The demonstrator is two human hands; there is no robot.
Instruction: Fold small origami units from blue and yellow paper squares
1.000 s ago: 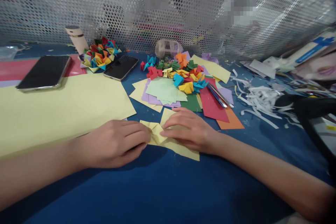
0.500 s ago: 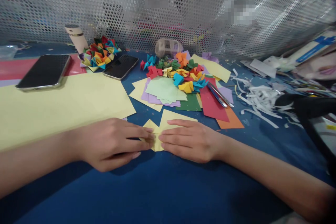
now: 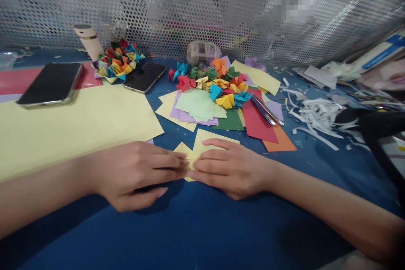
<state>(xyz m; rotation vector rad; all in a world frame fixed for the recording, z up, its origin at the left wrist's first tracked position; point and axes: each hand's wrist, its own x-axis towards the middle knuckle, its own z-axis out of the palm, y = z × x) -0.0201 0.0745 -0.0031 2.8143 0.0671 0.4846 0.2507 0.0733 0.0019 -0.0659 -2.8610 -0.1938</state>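
Note:
A small folded piece of yellow paper [image 3: 182, 149] lies on the blue table, with creases and a pointed flap at its top left. My left hand [image 3: 136, 175] has its fingertips together on the left part of this piece, while its thumb sits apart, lower down. From the other side, my right hand [image 3: 232, 168] holds the piece down with bent fingertips close to the left ones; its thumb is hidden. A flat yellow sheet [image 3: 205, 137] reaches out behind and under my right fingers. Whether it joins the folded piece I cannot tell.
Behind my hands lie paper squares [image 3: 199, 105], colourful folded paper pieces [image 3: 221, 82] and metal tweezers [image 3: 264, 109]. Leftward are a large yellow sheet [image 3: 79, 118], a tablet-like black device [image 3: 52, 84], a phone [image 3: 145, 76] and a bottle [image 3: 88, 42]. White paper strips [image 3: 319, 114] lie right.
My right fingers have bent more and shifted over the folded paper. My left fingertips have slid slightly right, towards them. The view has tilted a little downward.

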